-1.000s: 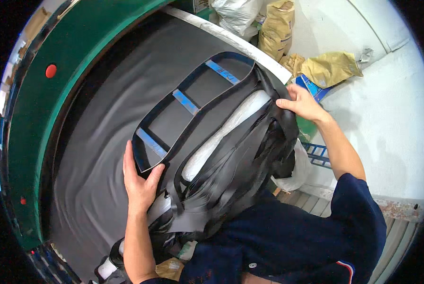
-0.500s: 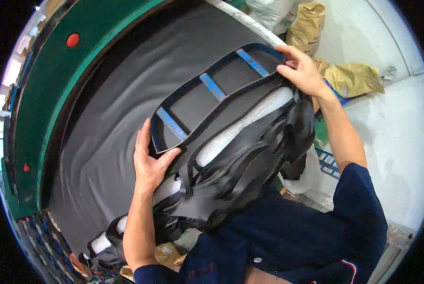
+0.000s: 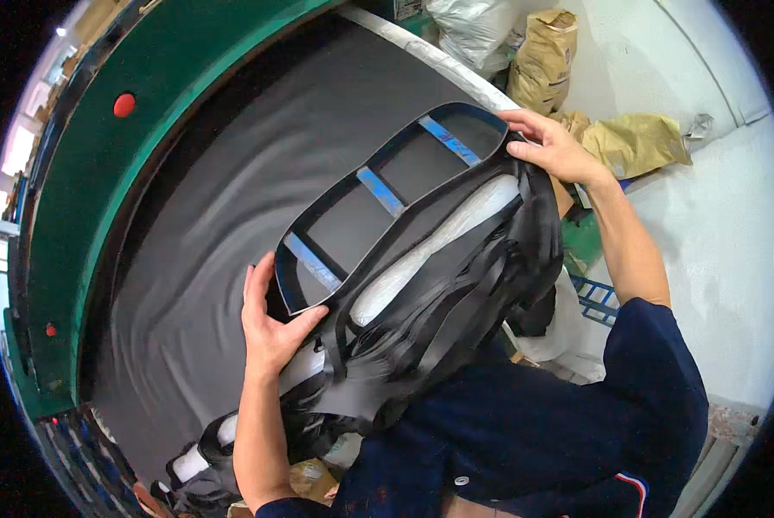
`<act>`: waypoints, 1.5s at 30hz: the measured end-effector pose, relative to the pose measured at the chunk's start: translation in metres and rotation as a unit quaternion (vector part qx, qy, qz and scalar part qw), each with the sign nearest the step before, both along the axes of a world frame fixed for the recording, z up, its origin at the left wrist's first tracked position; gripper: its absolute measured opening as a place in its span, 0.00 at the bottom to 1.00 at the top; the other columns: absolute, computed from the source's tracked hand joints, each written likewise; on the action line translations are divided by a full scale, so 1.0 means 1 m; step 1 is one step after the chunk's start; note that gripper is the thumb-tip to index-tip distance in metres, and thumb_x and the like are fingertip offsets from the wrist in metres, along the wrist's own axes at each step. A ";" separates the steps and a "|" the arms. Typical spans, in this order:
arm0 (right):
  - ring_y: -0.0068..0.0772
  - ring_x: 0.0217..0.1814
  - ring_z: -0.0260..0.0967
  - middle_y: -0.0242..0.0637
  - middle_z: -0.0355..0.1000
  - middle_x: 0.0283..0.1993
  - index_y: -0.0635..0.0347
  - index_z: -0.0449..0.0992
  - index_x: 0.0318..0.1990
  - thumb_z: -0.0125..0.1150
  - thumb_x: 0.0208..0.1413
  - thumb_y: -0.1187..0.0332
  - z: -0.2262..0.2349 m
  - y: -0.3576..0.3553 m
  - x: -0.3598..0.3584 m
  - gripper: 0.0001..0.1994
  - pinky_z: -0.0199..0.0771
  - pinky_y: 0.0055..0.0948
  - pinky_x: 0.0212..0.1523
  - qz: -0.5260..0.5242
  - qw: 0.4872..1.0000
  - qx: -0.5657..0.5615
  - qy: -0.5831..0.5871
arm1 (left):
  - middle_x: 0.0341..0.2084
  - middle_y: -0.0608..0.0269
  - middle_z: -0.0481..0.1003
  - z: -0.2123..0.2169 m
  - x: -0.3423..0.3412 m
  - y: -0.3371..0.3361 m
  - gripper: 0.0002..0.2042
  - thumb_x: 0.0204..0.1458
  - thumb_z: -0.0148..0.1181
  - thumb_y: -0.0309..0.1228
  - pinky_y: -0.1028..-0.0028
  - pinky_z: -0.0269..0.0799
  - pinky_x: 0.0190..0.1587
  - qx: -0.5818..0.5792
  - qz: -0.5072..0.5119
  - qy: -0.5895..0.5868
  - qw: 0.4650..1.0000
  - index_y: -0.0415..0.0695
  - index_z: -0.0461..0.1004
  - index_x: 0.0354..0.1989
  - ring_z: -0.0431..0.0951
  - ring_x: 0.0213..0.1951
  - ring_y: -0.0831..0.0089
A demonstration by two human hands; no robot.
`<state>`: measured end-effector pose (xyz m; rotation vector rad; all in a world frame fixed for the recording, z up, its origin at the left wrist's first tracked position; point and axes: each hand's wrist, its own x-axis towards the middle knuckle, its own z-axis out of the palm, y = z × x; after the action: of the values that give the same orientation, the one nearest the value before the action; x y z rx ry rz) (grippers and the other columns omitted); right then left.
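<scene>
Between my two hands sits a long sole-shaped metal cutting die (image 3: pixel 371 263) with a thin rim and blue crossbars. It rests on a black sheet of material (image 3: pixel 205 224). My left hand (image 3: pixel 273 332) holds its lower-left end, the thumb on the near side and the fingers on the far side. At the upper-right end my right hand (image 3: pixel 551 147) grips the rim between thumb and fingers. Right along the die's near edge, a cut-out hole (image 3: pixel 434 250) in the sheet shows a white surface beneath. Loose black strips of scrap (image 3: pixel 439 319) hang between the die and my body.
A green machine frame (image 3: pixel 85 181) with red buttons curves along the left. Beyond the sheet's far edge runs a pale bar (image 3: pixel 430 56). Brown paper sacks (image 3: pixel 544 60) and a white plastic bag (image 3: pixel 473 34) stand by the white wall. A blue crate (image 3: pixel 596 300) lies at the right.
The whole view has shifted, so the scene sits lower. The die appears slightly nearer the cut-out hole, with both hands still on its ends.
</scene>
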<state>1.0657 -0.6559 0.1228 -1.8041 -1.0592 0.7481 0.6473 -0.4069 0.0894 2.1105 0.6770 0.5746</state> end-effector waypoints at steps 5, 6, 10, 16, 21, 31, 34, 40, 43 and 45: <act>0.36 0.68 0.61 0.43 0.64 0.65 0.61 0.61 0.68 0.57 0.55 0.74 -0.001 -0.003 -0.002 0.30 0.56 0.34 0.70 0.027 0.999 0.006 -0.037 | 0.59 0.47 0.70 -0.004 -0.003 0.002 0.48 0.31 0.81 0.37 0.62 0.52 0.69 -0.033 0.007 0.003 0.999 0.36 0.63 0.64 0.62 0.67 0.56; 0.37 0.68 0.60 0.44 0.64 0.65 0.62 0.61 0.67 0.55 0.54 0.76 -0.007 -0.005 0.001 0.30 0.57 0.34 0.70 0.026 0.999 0.002 -0.042 | 0.59 0.46 0.69 -0.006 -0.004 0.002 0.48 0.31 0.81 0.37 0.62 0.51 0.70 -0.070 0.012 -0.005 0.997 0.36 0.63 0.65 0.61 0.67 0.57; 0.38 0.69 0.60 0.44 0.63 0.66 0.62 0.62 0.67 0.54 0.53 0.77 -0.010 -0.007 0.004 0.31 0.57 0.34 0.70 0.036 0.999 0.030 -0.028 | 0.61 0.47 0.68 -0.004 -0.006 0.003 0.50 0.32 0.82 0.35 0.62 0.50 0.70 -0.038 0.003 0.022 0.999 0.35 0.60 0.66 0.60 0.68 0.58; 0.39 0.69 0.62 0.49 0.64 0.66 0.63 0.60 0.68 0.48 0.52 0.77 -0.022 -0.010 -0.009 0.32 0.59 0.33 0.69 0.006 0.995 0.064 -0.076 | 0.62 0.48 0.66 -0.001 -0.004 -0.002 0.50 0.32 0.81 0.33 0.63 0.53 0.69 -0.112 0.010 -0.002 0.994 0.35 0.59 0.67 0.65 0.65 0.60; 0.38 0.76 0.51 0.47 0.56 0.72 0.64 0.45 0.73 0.45 0.50 0.81 -0.029 -0.016 -0.013 0.39 0.45 0.33 0.74 -0.018 0.995 0.095 -0.018 | 0.60 0.51 0.67 0.000 0.004 -0.005 0.48 0.34 0.76 0.27 0.65 0.58 0.65 -0.065 -0.012 0.016 0.998 0.36 0.55 0.67 0.67 0.61 0.61; 0.45 0.75 0.54 0.53 0.57 0.71 0.61 0.55 0.70 0.45 0.53 0.78 -0.033 -0.020 -0.015 0.33 0.51 0.36 0.73 -0.052 0.984 0.144 -0.089 | 0.62 0.49 0.64 -0.002 -0.002 -0.005 0.50 0.36 0.75 0.30 0.64 0.56 0.67 -0.021 -0.007 0.050 0.998 0.36 0.51 0.70 0.64 0.64 0.60; 0.48 0.75 0.53 0.53 0.57 0.71 0.62 0.66 0.64 0.45 0.53 0.76 -0.041 -0.020 -0.014 0.28 0.52 0.37 0.73 -0.046 0.983 0.101 -0.143 | 0.61 0.49 0.65 0.003 0.005 -0.014 0.50 0.35 0.74 0.29 0.64 0.57 0.66 -0.041 0.008 0.041 0.998 0.36 0.52 0.70 0.65 0.63 0.60; 0.47 0.75 0.53 0.52 0.58 0.70 0.66 0.66 0.63 0.46 0.52 0.76 -0.049 -0.017 -0.006 0.27 0.50 0.35 0.73 -0.027 0.983 0.101 -0.151 | 0.59 0.49 0.67 -0.001 0.005 -0.007 0.47 0.35 0.73 0.28 0.65 0.58 0.65 0.001 -0.009 0.040 0.999 0.36 0.55 0.68 0.67 0.62 0.60; 0.43 0.74 0.54 0.50 0.59 0.70 0.67 0.67 0.61 0.45 0.52 0.77 -0.045 -0.018 -0.009 0.25 0.49 0.34 0.73 -0.033 0.988 0.093 -0.119 | 0.59 0.49 0.67 0.001 0.006 -0.010 0.47 0.35 0.73 0.28 0.66 0.58 0.65 -0.006 0.009 0.051 0.999 0.36 0.55 0.68 0.67 0.62 0.61; 0.42 0.74 0.54 0.49 0.59 0.70 0.68 0.67 0.60 0.45 0.52 0.77 -0.038 -0.015 -0.009 0.25 0.49 0.34 0.73 -0.027 0.990 0.080 -0.112 | 0.60 0.49 0.67 0.005 0.006 -0.009 0.48 0.34 0.75 0.28 0.66 0.61 0.64 0.022 0.002 0.054 0.998 0.36 0.55 0.68 0.68 0.62 0.62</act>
<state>1.0564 -0.6713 0.0845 -1.7999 -1.1761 0.4208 0.6533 -0.4161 0.0940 2.1937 0.7360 0.4835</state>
